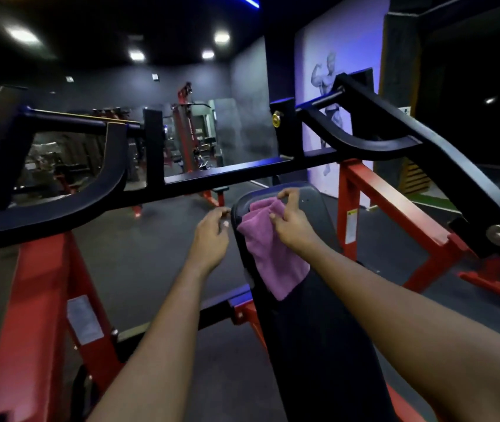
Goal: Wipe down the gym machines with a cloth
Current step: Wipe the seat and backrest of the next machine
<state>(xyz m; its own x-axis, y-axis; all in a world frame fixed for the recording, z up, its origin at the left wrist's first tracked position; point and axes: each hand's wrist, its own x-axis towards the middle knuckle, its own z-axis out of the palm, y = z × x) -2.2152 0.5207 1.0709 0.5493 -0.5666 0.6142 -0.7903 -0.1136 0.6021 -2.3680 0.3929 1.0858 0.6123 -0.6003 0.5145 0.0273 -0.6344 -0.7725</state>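
A purple cloth (273, 254) lies draped over the upper left edge of a machine's black pad (318, 330), pinched by the right hand (291, 223) while the left hand (210, 233) hangs empty, loosely curled, beside it; so light a pinch could let the overhang slide off.

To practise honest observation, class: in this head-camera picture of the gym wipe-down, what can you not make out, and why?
Head view only:
- Pad surface beneath the cloth: hidden by cloth and right hand.
- Label on the red frame: too small to read.
- Whether the left hand touches the pad: blurred.
- Pad's lower end: cut off by bottom edge.
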